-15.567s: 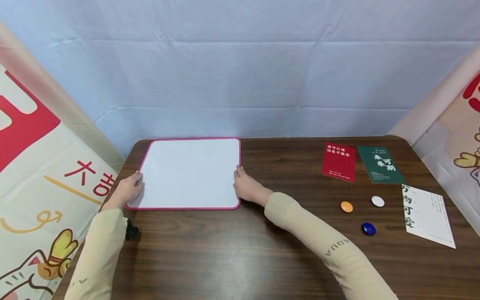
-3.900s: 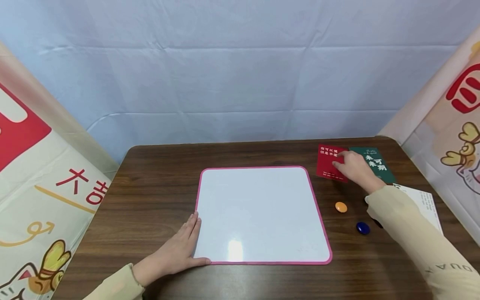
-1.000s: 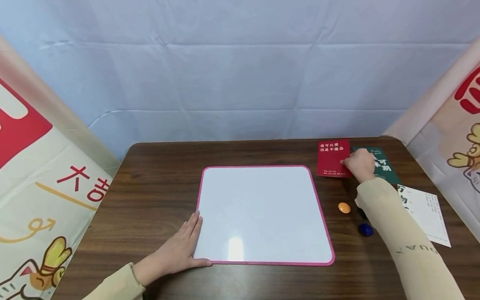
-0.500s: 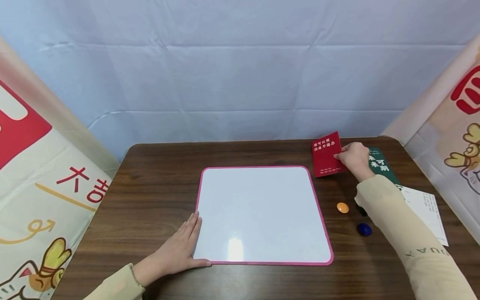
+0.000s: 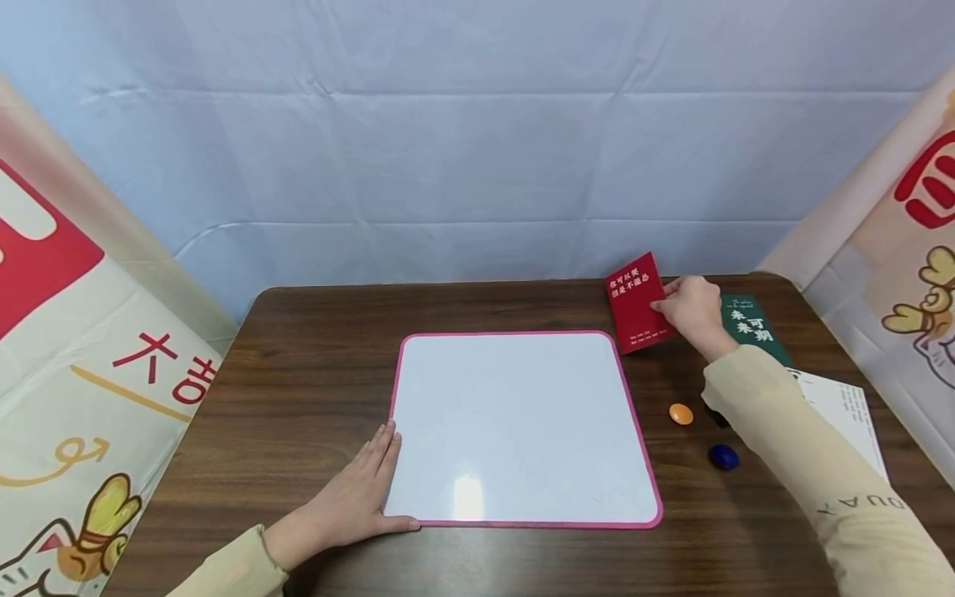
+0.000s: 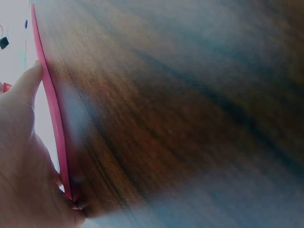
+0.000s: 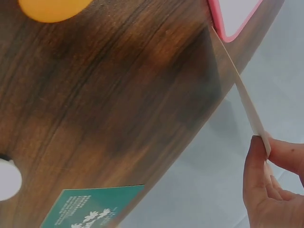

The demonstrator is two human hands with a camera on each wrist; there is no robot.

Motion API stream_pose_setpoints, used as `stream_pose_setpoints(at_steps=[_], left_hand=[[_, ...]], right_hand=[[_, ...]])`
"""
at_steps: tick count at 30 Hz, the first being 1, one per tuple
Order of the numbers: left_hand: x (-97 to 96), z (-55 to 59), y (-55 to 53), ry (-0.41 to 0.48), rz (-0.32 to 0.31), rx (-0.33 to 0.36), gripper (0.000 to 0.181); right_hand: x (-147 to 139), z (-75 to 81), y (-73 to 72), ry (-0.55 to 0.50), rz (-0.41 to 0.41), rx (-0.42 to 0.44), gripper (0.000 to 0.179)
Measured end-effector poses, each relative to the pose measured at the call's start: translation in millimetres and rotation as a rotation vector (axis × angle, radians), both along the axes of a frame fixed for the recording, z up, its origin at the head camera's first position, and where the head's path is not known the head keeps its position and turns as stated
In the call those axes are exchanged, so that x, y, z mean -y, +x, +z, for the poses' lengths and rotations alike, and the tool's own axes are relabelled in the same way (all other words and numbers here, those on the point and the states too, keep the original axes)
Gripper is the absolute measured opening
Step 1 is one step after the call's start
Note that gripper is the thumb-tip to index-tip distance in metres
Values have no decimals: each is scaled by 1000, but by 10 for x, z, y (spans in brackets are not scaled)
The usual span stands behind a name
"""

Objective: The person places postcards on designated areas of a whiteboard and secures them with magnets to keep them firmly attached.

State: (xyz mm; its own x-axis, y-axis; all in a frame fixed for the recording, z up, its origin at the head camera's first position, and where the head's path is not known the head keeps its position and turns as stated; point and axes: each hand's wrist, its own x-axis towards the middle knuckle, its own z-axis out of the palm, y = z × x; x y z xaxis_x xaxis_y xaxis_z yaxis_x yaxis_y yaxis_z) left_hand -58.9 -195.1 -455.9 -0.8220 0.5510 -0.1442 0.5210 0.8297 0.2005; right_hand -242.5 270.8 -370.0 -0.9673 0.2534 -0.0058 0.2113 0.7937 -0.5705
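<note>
Three rectangular printed cards and three glossy round discs share the dark wood-grain table point(image 5: 321, 365) with one pink-rimmed whiteboard point(image 5: 515, 414). The right hand point(image 5: 692, 311) pinches the red card point(image 5: 634, 307), tilted up near the far edge. The left hand point(image 5: 354, 502), fingers straight, thumb spread, rests on the whiteboard's near-left corner. Toward the table's far-right corner lies the green card point(image 5: 753, 323); nearer, by the right edge, the white card point(image 5: 843, 414). The orange disc point(image 5: 681, 414), blue disc point(image 5: 724, 457) and white disc point(image 7: 8, 179) lie right of the whiteboard.
</note>
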Motion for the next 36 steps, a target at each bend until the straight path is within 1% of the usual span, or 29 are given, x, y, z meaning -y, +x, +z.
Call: stream_pose_setpoints(at_steps=[4, 12, 18, 24, 30, 36], left_hand=[[-3, 0, 1, 3, 1, 4, 112], [3, -14, -7, 3, -4, -1, 112], [2, -23, -14, 14, -3, -13, 112], [2, -24, -14, 7, 0, -8, 112], [1, -21, -14, -3, -1, -10, 112], [5, -26, -14, 3, -6, -21, 112]], right_hand=[[60, 32, 17, 13, 30, -28, 36], [198, 96, 33, 25, 62, -73, 36], [302, 111, 43, 31, 95, -115, 35], [394, 112, 63, 20, 133, -142, 34], [474, 130, 82, 19, 166, -150, 33], [550, 143, 105, 33, 181, -150, 32]])
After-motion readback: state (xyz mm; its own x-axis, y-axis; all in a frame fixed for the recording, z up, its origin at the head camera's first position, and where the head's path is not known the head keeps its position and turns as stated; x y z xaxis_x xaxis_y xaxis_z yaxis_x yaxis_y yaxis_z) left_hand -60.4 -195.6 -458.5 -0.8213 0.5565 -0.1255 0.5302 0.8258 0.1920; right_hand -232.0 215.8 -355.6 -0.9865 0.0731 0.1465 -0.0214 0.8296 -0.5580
